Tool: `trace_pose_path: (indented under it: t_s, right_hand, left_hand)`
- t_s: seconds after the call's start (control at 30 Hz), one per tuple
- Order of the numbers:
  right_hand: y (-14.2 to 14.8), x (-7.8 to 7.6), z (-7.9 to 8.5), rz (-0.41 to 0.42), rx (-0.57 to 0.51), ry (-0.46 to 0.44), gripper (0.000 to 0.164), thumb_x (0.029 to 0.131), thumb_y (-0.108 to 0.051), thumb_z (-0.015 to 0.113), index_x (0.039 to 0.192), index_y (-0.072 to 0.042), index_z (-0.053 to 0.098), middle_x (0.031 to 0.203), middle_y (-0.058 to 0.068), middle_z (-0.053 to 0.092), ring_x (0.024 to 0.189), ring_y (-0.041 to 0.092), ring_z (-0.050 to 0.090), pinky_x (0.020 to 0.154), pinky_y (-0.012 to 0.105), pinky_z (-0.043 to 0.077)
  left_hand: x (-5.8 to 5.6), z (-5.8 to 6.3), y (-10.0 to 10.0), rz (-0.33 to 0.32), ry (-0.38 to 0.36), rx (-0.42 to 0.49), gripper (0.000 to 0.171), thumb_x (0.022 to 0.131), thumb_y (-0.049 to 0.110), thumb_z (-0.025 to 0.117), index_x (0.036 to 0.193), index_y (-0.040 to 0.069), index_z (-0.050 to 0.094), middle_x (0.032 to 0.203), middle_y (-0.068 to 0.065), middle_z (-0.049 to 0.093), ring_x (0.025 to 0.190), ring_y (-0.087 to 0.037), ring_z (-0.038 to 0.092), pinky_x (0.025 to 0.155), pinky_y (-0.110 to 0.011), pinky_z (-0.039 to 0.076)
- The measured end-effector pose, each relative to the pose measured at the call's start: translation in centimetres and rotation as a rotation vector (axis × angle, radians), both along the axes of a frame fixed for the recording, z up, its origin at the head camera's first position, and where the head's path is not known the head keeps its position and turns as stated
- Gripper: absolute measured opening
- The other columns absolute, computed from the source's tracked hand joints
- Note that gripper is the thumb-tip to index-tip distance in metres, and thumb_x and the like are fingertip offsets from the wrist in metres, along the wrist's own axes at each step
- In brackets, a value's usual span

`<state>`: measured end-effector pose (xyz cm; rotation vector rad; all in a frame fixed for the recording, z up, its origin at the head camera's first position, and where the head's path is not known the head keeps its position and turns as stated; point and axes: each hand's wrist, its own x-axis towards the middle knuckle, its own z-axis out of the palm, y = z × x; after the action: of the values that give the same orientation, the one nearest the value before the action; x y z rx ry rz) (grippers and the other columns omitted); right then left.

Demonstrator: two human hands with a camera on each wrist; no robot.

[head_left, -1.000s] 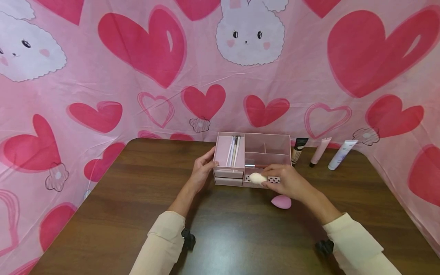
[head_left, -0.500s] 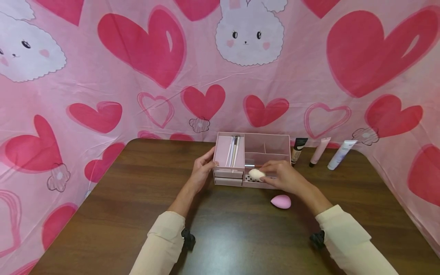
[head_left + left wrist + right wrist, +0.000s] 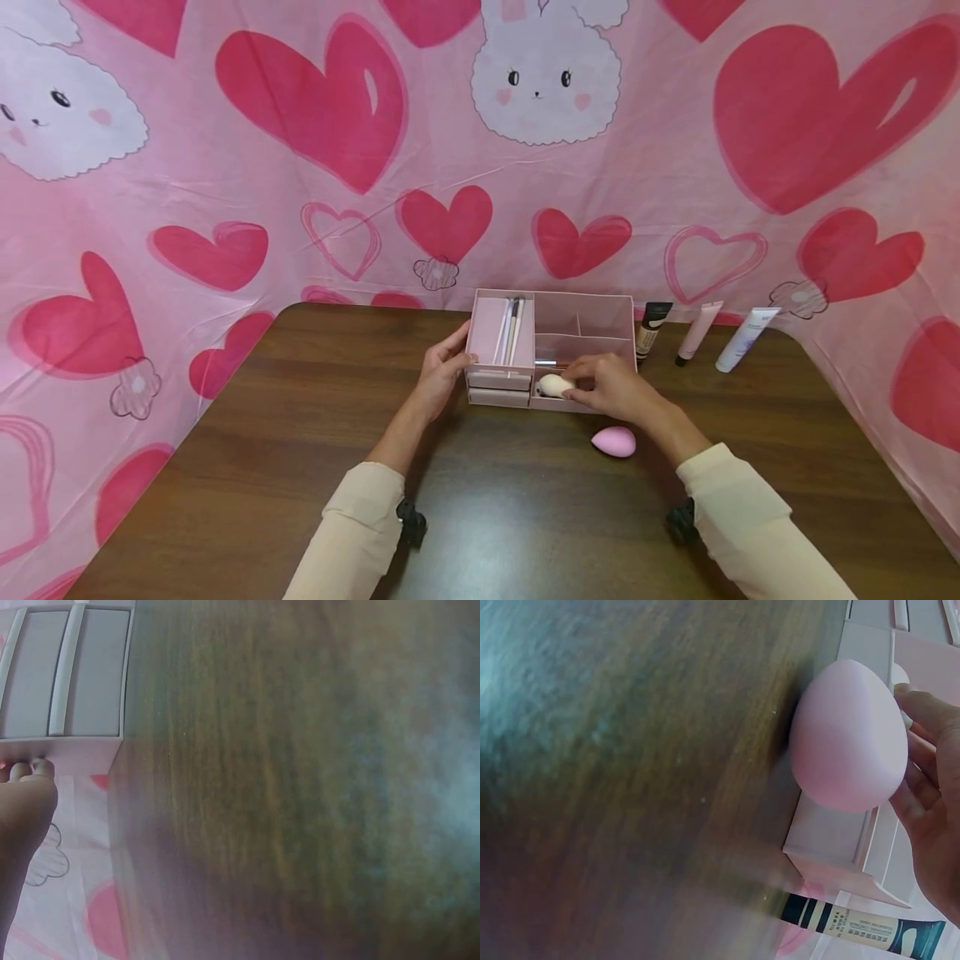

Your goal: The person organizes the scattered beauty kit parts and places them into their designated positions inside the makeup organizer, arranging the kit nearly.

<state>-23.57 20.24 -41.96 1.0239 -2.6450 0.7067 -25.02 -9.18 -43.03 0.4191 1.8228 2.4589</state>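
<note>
Puff (image 3: pixel 555 386) in or just over front slot (image 3: pixel 570 405) of box (image 3: pixel 498 397), a bit below and right of frame's middle. Pinching it with right hand (image 3: pixel 615 387), fingers nearly together. Holding box's side with left hand (image 3: pixel 437 377), fingers bent. Probably putting puff away; next, likely calls for letting go softly, then grabbing pink puff (image 3: pixel 614 442), lower right.

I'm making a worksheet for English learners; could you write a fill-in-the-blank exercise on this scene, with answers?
1. The right hand holds the cream sponge.
The other sponge, on the table, is ____ in colour.
2. The left hand touches the ____ side of the organizer.
3. Beside the organizer are ____ upright tubes.
4. The organizer has ____ stacked drawers.

Missing words: pink; left; three; two.
</note>
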Motion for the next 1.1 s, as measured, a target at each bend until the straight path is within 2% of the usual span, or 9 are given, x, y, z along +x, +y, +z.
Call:
trace_pose_path:
  t_s: [0.27,0.6,0.8,1.1]
  right_hand:
    - [0.00,-0.16,-0.23,-0.002,0.024,-0.049,0.019,0.083,-0.012,0.082,0.101,-0.006,0.081,0.105,0.012,0.079,0.101,0.030,0.074,0.088,0.048,0.058]
    - [-0.06,-0.22,-0.23,0.026,0.033,-0.086,0.020,0.086,-0.010,0.078,0.105,-0.007,0.080,0.106,0.012,0.080,0.102,0.028,0.075,0.089,0.048,0.058]
    - [-0.17,-0.17,-0.12,0.033,0.025,-0.110,0.020,0.086,-0.011,0.078,0.106,-0.008,0.081,0.107,0.011,0.080,0.103,0.027,0.075,0.090,0.047,0.058]
    - [-0.17,-0.12,-0.20,0.049,0.009,-0.082,0.019,0.085,-0.009,0.078,0.104,-0.007,0.081,0.106,0.011,0.080,0.103,0.028,0.075,0.091,0.047,0.059]
  left_hand:
    - [0.12,0.12,0.02,0.006,-0.010,-0.006,0.064,0.091,-0.009,0.049,0.153,-0.010,0.034,0.163,-0.023,0.033,0.121,-0.003,0.052,0.098,-0.011,0.045]
    - [0.16,0.18,0.02,0.007,-0.006,-0.010,0.064,0.091,-0.008,0.050,0.153,-0.009,0.034,0.163,-0.021,0.033,0.126,-0.009,0.048,0.100,-0.011,0.044]
    - [0.13,0.15,0.00,0.004,-0.006,-0.001,0.065,0.090,-0.008,0.050,0.153,-0.008,0.035,0.163,-0.021,0.033,0.122,-0.005,0.050,0.100,-0.012,0.043]
    - [0.15,0.14,-0.02,-0.001,-0.002,0.003,0.066,0.089,-0.008,0.050,0.153,-0.009,0.034,0.163,-0.023,0.033,0.119,-0.002,0.051,0.099,-0.012,0.044]
